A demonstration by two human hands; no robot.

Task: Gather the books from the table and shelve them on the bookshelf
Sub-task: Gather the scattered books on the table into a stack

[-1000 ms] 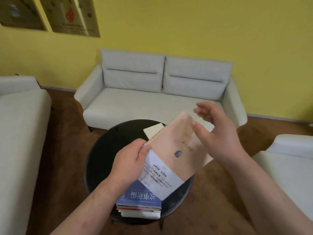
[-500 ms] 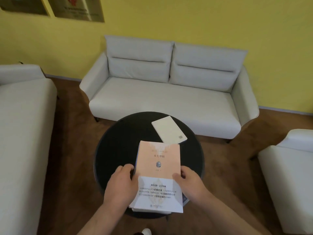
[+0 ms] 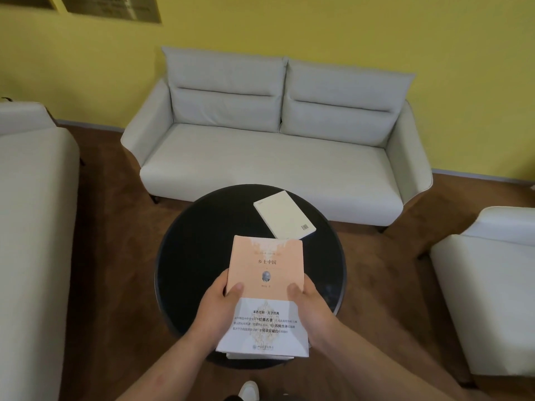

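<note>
Thumbs [image 3: 235,288] lay flat on the cover of the peach book [image 3: 266,273], one at each long edge, while the other fingers were curled out of sight under or beside it, so both hands pinched the book from its sides. Left hand [image 3: 215,306] gripped the left edge and right hand [image 3: 311,305] the right edge, near the top of the book's white band. Half a second before, the hands had sat lower, at the band's sides; a second before, the book was tilted in the air, pinched by the left hand alone with the right hand open beside it. By this moment it lay level and square, face up, on top of a stack [image 3: 260,356] of which only a sliver of white page edges showed at the near end. That stack stood at the near rim of the round black table [image 3: 197,256].

My reading was that the book had just been added and squared up, so the gathering was nearly done. One white book [image 3: 285,217] was left lying flat at the far side of the table, apart from the stack, barcode up. It needed collecting next. No bookshelf was in view, so all of the shelving remained to be done.
</note>
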